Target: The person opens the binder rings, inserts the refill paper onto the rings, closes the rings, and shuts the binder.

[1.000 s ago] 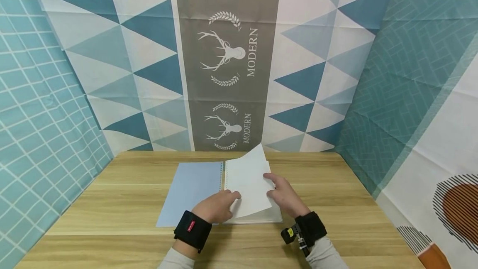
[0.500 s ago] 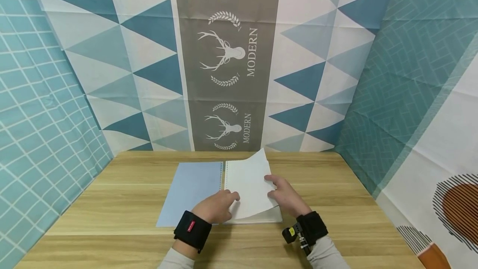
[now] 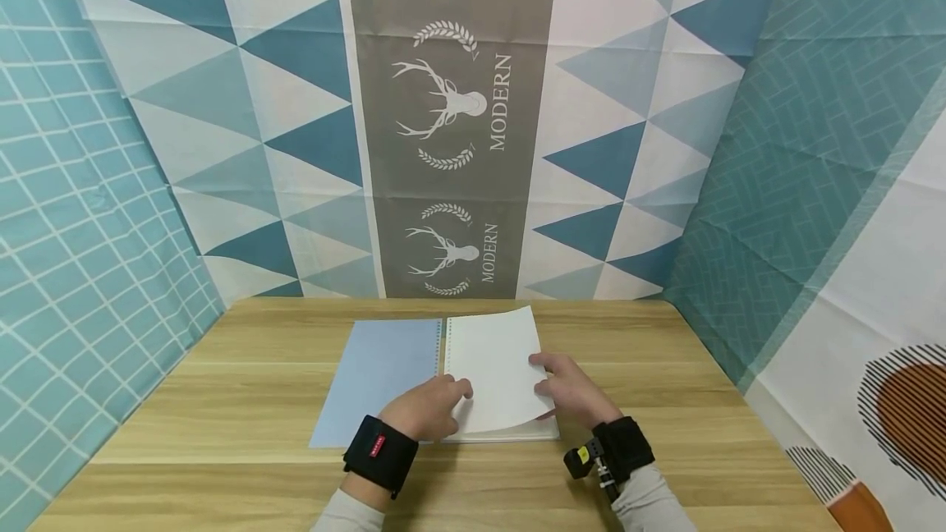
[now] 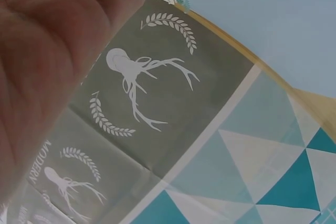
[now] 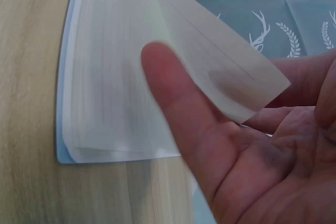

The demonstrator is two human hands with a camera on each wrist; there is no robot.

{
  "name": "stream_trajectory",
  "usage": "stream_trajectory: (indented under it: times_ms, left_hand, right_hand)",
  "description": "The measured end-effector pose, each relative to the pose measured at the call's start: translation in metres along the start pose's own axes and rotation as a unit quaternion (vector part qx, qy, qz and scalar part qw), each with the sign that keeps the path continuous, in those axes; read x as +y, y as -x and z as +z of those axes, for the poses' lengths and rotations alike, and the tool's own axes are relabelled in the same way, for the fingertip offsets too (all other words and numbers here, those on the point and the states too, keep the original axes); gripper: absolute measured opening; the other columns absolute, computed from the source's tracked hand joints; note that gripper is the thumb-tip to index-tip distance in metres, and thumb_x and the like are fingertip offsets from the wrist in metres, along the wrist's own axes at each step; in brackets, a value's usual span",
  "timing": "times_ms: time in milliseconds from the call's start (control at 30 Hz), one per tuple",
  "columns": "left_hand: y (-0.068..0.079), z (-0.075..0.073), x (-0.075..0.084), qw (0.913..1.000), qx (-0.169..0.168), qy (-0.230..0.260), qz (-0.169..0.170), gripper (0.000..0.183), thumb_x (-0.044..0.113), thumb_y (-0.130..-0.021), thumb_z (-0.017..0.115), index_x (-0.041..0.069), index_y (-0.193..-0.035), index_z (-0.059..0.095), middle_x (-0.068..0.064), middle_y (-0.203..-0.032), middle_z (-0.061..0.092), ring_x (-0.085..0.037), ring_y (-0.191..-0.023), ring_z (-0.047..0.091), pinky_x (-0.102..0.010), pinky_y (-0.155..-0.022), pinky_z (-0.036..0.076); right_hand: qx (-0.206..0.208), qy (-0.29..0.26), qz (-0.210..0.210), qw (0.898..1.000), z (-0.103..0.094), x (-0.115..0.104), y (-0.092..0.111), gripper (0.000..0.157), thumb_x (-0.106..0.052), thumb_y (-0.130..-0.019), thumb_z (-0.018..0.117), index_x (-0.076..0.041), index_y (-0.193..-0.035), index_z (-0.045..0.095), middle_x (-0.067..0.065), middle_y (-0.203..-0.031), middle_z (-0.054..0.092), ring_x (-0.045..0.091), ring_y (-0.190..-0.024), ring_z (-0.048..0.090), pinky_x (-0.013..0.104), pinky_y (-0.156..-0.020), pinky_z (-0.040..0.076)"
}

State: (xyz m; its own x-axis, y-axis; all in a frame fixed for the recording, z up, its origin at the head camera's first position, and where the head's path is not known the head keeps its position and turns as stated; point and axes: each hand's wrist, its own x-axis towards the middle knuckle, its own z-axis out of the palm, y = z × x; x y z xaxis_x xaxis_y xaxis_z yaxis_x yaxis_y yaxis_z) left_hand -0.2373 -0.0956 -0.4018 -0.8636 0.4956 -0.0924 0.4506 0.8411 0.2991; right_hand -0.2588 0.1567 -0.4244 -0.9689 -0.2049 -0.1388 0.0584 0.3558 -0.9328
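Note:
A ring-bound notebook lies open on the table, its light blue cover (image 3: 380, 376) folded out to the left and its white page (image 3: 498, 360) on the right. My left hand (image 3: 429, 407) rests on the page's lower left part by the binding; its palm fills the upper left of the left wrist view. At the page's right edge, my right hand (image 3: 576, 391) holds the lifted leaf between its thumb and fingers. In the right wrist view the thumb (image 5: 178, 98) lies under the raised leaf (image 5: 220, 56), above the lined sheets (image 5: 110, 77) beneath.
The notebook sits on a wood-grain table (image 3: 222, 409). Patterned cloth (image 3: 451, 121) with deer heads and triangles hangs behind it, with further cloth along the left and right sides. Both wrists wear black bands, and a small camera (image 3: 580, 460) hangs from the right one.
My right hand has moved slightly right and towards me. The leaf's raised far corner has come down, so the page lies flatter. My left hand has stayed almost in place.

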Motion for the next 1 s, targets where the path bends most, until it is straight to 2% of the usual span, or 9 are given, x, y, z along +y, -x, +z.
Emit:
stream_trajectory:
  times_ms: [100, 267, 333, 400, 533, 633, 767, 867, 1000]
  left_hand:
    - [-0.001, 0.000, -0.001, 1.0000, -0.003, 0.005, -0.004, 0.040, 0.004, -0.084, 0.074, 0.011, -0.123, 0.066, -0.005, -0.109, 0.066, -0.014, -0.089, 0.053, -0.030, -0.076, 0.048]
    - [-0.001, 0.000, -0.003, 0.9997, 0.000, 0.017, -0.019, 0.043, 0.010, -0.087, 0.075, 0.010, -0.128, 0.063, -0.008, -0.118, 0.066, -0.018, -0.098, 0.059, -0.036, -0.083, 0.052]
    - [-0.001, 0.000, -0.005, 0.9994, 0.005, 0.022, -0.027, 0.045, 0.013, -0.088, 0.075, 0.010, -0.131, 0.062, -0.011, -0.125, 0.065, -0.022, -0.107, 0.061, -0.041, -0.090, 0.054]
    - [0.000, -0.001, -0.006, 0.9990, 0.012, 0.027, -0.033, 0.048, 0.014, -0.088, 0.076, 0.009, -0.133, 0.061, -0.014, -0.131, 0.063, -0.028, -0.116, 0.060, -0.047, -0.096, 0.053]
    - [0.002, -0.002, -0.009, 0.9985, 0.026, 0.027, -0.041, 0.053, 0.016, -0.088, 0.076, 0.009, -0.137, 0.058, -0.019, -0.141, 0.058, -0.037, -0.128, 0.057, -0.056, -0.102, 0.050]
    - [0.005, -0.002, -0.011, 0.9974, 0.033, 0.022, -0.060, 0.056, 0.020, -0.088, 0.077, 0.007, -0.139, 0.057, -0.023, -0.143, 0.056, -0.041, -0.132, 0.054, -0.062, -0.103, 0.048]
    - [0.010, -0.003, -0.016, 0.9944, 0.026, 0.019, -0.100, 0.055, 0.022, -0.091, 0.073, 0.003, -0.139, 0.056, -0.026, -0.140, 0.057, -0.046, -0.130, 0.054, -0.067, -0.101, 0.046]
    - [0.013, -0.002, -0.018, 0.9931, 0.018, 0.009, -0.116, 0.049, 0.019, -0.092, 0.070, 0.001, -0.135, 0.058, -0.026, -0.132, 0.060, -0.046, -0.124, 0.057, -0.064, -0.098, 0.048]
    - [0.013, -0.001, -0.021, 0.9933, 0.007, -0.001, -0.115, 0.044, 0.015, -0.089, 0.072, 0.001, -0.129, 0.062, -0.025, -0.126, 0.062, -0.042, -0.116, 0.061, -0.058, -0.096, 0.051]
  right_hand:
    - [0.004, 0.018, 0.007, 1.000, 0.000, 0.001, 0.000, 0.053, 0.007, -0.094, 0.051, 0.010, -0.146, 0.044, 0.032, -0.155, 0.038, 0.036, -0.114, 0.061, 0.052, -0.076, 0.061]
    - [0.026, 0.102, 0.001, 0.994, -0.002, 0.000, -0.001, 0.051, -0.006, -0.099, 0.057, 0.008, -0.146, 0.045, 0.032, -0.154, 0.041, 0.049, -0.138, 0.046, 0.061, -0.105, 0.047]
    - [0.037, 0.139, -0.016, 0.989, -0.001, -0.003, 0.000, 0.052, -0.011, -0.100, 0.058, 0.007, -0.147, 0.046, 0.032, -0.155, 0.040, 0.051, -0.143, 0.039, 0.063, -0.112, 0.038]
    - [0.041, 0.169, -0.037, 0.984, 0.001, -0.008, 0.002, 0.052, -0.015, -0.101, 0.059, 0.006, -0.147, 0.046, 0.033, -0.155, 0.039, 0.051, -0.144, 0.037, 0.063, -0.114, 0.036]
    - [0.037, 0.239, -0.095, 0.966, 0.014, -0.017, 0.006, 0.053, -0.017, -0.100, 0.062, 0.006, -0.145, 0.048, 0.032, -0.156, 0.037, 0.049, -0.146, 0.036, 0.063, -0.117, 0.033]
    - [-0.001, 0.277, -0.128, 0.952, 0.028, -0.022, 0.009, 0.058, -0.021, -0.099, 0.065, 0.003, -0.148, 0.047, 0.028, -0.160, 0.035, 0.045, -0.149, 0.034, 0.061, -0.118, 0.031]
    - [-0.089, 0.305, -0.157, 0.935, 0.043, -0.023, 0.012, 0.065, -0.028, -0.098, 0.066, 0.000, -0.152, 0.042, 0.023, -0.166, 0.027, 0.041, -0.154, 0.028, 0.059, -0.120, 0.029]
    - [-0.140, 0.326, -0.171, 0.919, 0.051, -0.019, 0.013, 0.067, -0.028, -0.097, 0.067, -0.002, -0.153, 0.042, 0.020, -0.166, 0.027, 0.037, -0.155, 0.028, 0.055, -0.121, 0.030]
    - [-0.167, 0.369, -0.181, 0.896, 0.054, -0.013, 0.012, 0.063, -0.027, -0.096, 0.070, -0.006, -0.151, 0.047, 0.018, -0.162, 0.038, 0.033, -0.151, 0.037, 0.049, -0.120, 0.035]
